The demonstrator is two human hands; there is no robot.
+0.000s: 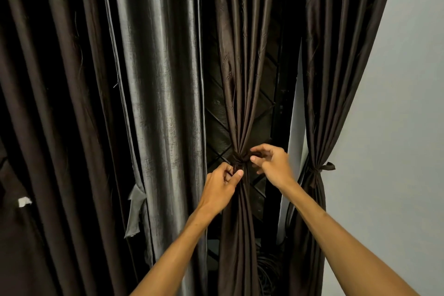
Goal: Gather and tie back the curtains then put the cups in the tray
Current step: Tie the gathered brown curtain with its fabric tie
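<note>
Brown satin curtain (240, 94), hanging with its long axis vertical, is gathered at a knot (239, 160), which is pinched from just below-left by the left hand (221, 186) and from the right, slightly higher, by the right hand (272, 163).

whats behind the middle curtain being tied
A dark diamond-pattern grille shows either side of the middle curtain. Its gathered folds hide the rest; beyond the grille is too dark to tell.

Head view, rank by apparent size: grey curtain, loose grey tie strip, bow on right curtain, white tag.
1. grey curtain
2. loose grey tie strip
3. bow on right curtain and white tag: near alike, not ranked.
</note>
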